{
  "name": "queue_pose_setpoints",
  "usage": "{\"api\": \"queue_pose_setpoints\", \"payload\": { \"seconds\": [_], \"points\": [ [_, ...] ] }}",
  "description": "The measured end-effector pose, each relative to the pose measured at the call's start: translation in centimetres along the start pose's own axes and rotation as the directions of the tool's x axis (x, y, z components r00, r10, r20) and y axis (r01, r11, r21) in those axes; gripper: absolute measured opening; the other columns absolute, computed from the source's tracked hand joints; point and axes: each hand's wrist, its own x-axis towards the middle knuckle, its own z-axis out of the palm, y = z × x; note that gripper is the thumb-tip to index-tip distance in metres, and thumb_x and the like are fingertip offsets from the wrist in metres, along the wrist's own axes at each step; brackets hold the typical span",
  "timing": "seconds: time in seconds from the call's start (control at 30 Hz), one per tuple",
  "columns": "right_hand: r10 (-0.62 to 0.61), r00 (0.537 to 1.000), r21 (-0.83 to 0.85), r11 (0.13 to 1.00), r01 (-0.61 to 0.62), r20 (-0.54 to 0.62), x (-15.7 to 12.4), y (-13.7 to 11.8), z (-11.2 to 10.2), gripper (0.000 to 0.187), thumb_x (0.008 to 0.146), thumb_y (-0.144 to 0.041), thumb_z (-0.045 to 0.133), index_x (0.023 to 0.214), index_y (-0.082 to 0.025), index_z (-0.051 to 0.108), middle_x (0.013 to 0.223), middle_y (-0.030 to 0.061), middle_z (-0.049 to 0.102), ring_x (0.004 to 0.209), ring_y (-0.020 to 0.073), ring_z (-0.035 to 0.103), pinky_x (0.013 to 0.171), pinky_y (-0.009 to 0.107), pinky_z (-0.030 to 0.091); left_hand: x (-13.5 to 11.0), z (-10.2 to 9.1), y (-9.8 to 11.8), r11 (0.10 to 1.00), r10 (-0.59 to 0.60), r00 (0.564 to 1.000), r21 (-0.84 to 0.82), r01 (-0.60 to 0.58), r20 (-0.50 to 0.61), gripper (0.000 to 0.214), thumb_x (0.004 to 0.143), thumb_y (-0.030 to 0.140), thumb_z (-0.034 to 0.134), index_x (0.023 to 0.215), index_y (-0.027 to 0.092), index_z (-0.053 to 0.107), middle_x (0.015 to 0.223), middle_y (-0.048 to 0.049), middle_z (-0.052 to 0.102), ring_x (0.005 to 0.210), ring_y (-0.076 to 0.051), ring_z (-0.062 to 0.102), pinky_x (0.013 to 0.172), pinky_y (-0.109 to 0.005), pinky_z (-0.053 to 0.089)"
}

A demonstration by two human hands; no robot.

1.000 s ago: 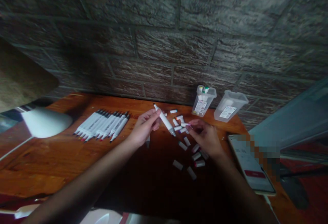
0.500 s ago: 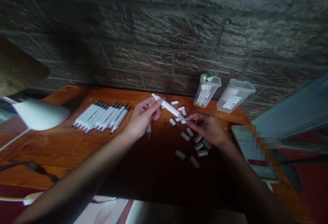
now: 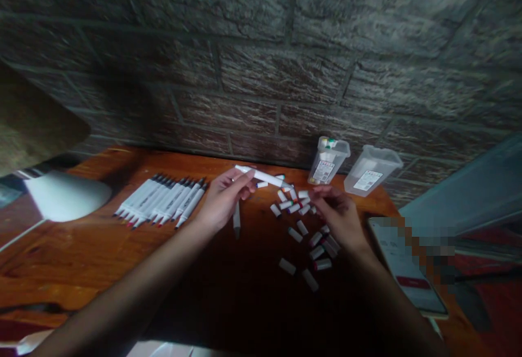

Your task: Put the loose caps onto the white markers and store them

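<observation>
My left hand (image 3: 228,194) is closed around a white marker (image 3: 265,176), which tilts down to the right, its dark tip end pointing toward my right hand. The fingers of my right hand (image 3: 332,204) are pinched at a white marker cap (image 3: 303,195), a short gap from the marker's tip. Several loose caps (image 3: 302,227) with coloured ends lie scattered on the table below and between my hands. Another marker (image 3: 237,220) lies by my left wrist, partly hidden. Left of it, several markers (image 3: 163,199) lie in a row.
Two clear plastic containers (image 3: 373,169) stand against the brick wall; the left one (image 3: 330,158) has some pieces inside. A phone or tablet (image 3: 411,270) lies at the right table edge. A lamp with a white base (image 3: 67,196) stands at the left.
My right hand has drawn away to the right from the marker's tip. The marker in my left hand lies flatter. The whole view has tipped slightly upward.
</observation>
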Motion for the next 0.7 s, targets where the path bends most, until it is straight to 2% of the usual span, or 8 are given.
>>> {"api": "queue_pose_setpoints", "payload": {
  "seconds": [0.07,0.13,0.3,0.4,0.5,0.6,0.7],
  "points": [
    [0.039,0.997,0.023,0.999,-0.038,-0.072,0.0,0.1,0.2,0.029,0.074,-0.044,0.075,0.088,-0.020,0.067,0.078,0.0014,0.068,0.058,0.0121,0.054,0.051,0.024,0.043,0.0,0.0,0.0,1.000,-0.007,1.000,-0.009,0.007,0.010,0.026,0.077,0.036,0.078,0.069,0.015,0.064,0.064,0.0003,0.060,0.058,-0.008,0.050,0.053,-0.019,0.037],
    [0.060,0.996,0.044,0.997,-0.057,-0.072,-0.2,0.2,0.5,0.031,0.073,-0.044,0.076,0.088,-0.019,0.067,0.076,0.0009,0.067,0.056,0.0110,0.052,0.049,0.023,0.041,-0.1,0.0,0.0,1.000,-0.018,1.000,-0.020,0.018,0.010,0.025,0.077,0.036,0.077,0.071,0.015,0.064,0.064,0.0006,0.060,0.057,-0.008,0.050,0.052,-0.020,0.037],
    [0.064,0.995,0.078,0.995,-0.058,-0.076,-0.4,0.3,0.9,0.032,0.077,-0.046,0.072,0.090,-0.018,0.064,0.074,0.0015,0.067,0.054,0.0107,0.052,0.051,0.024,0.044,-0.2,0.2,-0.4,1.000,-0.018,0.999,-0.009,0.018,0.027,0.028,0.078,0.036,0.077,0.069,0.015,0.062,0.066,-0.0001,0.061,0.058,-0.008,0.051,0.054,-0.020,0.038],
    [0.006,0.996,0.013,1.000,-0.005,-0.092,-0.3,0.5,0.5,0.029,0.080,-0.045,0.070,0.092,-0.019,0.063,0.077,0.0023,0.068,0.058,0.0129,0.057,0.053,0.025,0.046,-0.2,0.2,-0.9,1.000,0.001,1.000,0.011,-0.002,0.020,0.028,0.079,0.039,0.076,0.072,0.015,0.064,0.068,-0.0005,0.062,0.059,-0.009,0.052,0.054,-0.020,0.038],
    [-0.106,0.993,-0.164,0.980,0.114,0.054,-0.5,0.7,0.1,0.022,0.083,-0.041,0.067,0.090,-0.021,0.067,0.081,0.0033,0.071,0.069,0.0165,0.064,0.064,0.028,0.051,-0.1,0.2,-1.1,0.999,0.035,0.999,0.019,-0.035,-0.002,0.030,0.080,0.042,0.074,0.071,0.015,0.063,0.065,0.0005,0.059,0.057,-0.008,0.049,0.053,-0.020,0.036],
    [-0.132,0.964,-0.312,0.928,0.203,0.233,-1.0,0.8,0.5,0.017,0.087,-0.037,0.063,0.091,-0.023,0.071,0.085,0.0033,0.074,0.074,0.0181,0.067,0.070,0.030,0.052,-0.1,0.2,-0.9,0.998,0.054,0.998,0.045,-0.054,-0.014,0.032,0.081,0.043,0.073,0.070,0.015,0.061,0.060,0.0019,0.055,0.054,-0.008,0.045,0.052,-0.020,0.034],
    [-0.137,0.950,-0.317,0.921,0.226,0.280,-1.4,0.9,1.1,0.016,0.088,-0.036,0.062,0.091,-0.023,0.072,0.088,0.0030,0.075,0.078,0.0190,0.068,0.073,0.031,0.051,-0.3,0.4,-0.6,0.995,0.083,0.996,0.049,-0.082,-0.019,0.034,0.080,0.045,0.074,0.070,0.015,0.060,0.057,0.0029,0.053,0.053,-0.007,0.044,0.051,-0.020,0.033]
  ]
}}
